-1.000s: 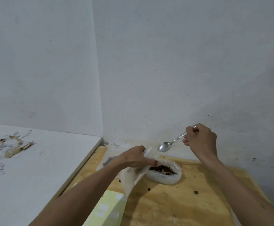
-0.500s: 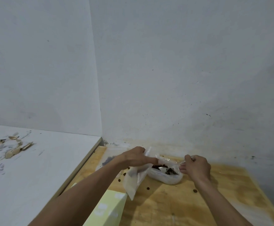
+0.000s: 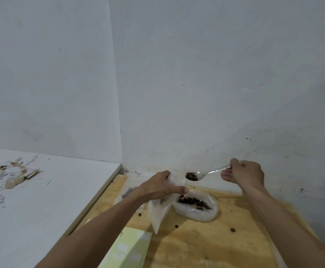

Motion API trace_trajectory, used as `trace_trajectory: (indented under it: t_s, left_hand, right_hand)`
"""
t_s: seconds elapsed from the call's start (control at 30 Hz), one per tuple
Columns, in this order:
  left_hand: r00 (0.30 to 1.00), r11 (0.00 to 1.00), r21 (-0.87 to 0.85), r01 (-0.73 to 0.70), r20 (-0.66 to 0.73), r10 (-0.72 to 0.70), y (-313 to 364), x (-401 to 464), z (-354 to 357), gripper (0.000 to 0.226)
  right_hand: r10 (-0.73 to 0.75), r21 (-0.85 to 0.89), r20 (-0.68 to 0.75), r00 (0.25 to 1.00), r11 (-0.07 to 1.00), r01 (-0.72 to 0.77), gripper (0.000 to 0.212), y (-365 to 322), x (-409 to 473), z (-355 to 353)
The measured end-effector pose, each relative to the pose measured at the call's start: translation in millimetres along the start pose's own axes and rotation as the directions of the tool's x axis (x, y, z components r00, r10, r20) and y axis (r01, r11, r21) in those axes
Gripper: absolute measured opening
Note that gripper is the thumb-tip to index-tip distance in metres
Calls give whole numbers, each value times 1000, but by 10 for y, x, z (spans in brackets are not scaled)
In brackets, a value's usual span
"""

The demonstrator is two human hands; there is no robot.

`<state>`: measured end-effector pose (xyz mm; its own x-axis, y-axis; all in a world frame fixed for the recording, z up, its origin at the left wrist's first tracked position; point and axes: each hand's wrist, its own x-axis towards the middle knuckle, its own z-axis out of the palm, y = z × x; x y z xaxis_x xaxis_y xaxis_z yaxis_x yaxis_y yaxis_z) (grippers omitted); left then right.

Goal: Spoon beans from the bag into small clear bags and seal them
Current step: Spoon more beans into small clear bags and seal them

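Hovering between hands (image 3: 162, 187) (image 3: 243, 176) (loaded spoon (image 3: 192, 176))

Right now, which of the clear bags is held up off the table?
The small clear bag gripped by the left hand, hanging nearly empty. The wider bean bag lies open on the wooden table, full of beans.

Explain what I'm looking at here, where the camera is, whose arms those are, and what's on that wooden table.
There is no machine. A camera worn on a person's head looks down at their own two arms. The left hand holds a small clear bag up off the wooden table. The fingers of the right hand grip a metal spoon loaded with dark beans. Below sits the open bag of beans; a few loose beans lie scattered on the wood.
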<state>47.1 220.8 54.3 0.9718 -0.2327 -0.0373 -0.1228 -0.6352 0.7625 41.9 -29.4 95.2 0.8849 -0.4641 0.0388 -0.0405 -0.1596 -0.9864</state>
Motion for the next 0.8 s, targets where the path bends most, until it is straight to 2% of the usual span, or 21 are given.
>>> trace_trajectory:
  t_s: [0.17,0.3,0.37,0.47,0.57,0.63,0.73,0.8]
  left_hand:
    - [1000,997,78,9,9,-10,53,41,62,49]
    - [999,991,130,26,26,-30,45,46,64,62]
    - [996,984,168,56,57,-67,43,23,44,70]
    - [985,966,236,106,110,-135,5,9,46,87]
    - [966,966,203,157,171,-193,-2,18,75,106]
    - [956,961,209,182,190,-223,1,28,112,109]
    - [952,953,203,227,159,-261,-10,71,182,89]
    - [966,969,108,224,109,-236,-9,121,215,63]
  right_hand:
    - [-208,-106,100,973,970,218,27,-209,-192,175]
    - [-393,-226,129,910,882,413,25,-217,-250,240]
    - [-455,-312,112,883,828,466,26,-195,-210,191]
    - [-456,-429,92,885,784,449,27,-47,-161,87]
    - [-414,-487,84,906,776,400,27,248,-177,61]
    - [-395,-497,71,916,782,376,27,438,-221,74]
    - [-352,-445,23,936,835,325,28,655,-288,102]
    - [-300,-389,-17,954,881,270,30,759,-302,131]
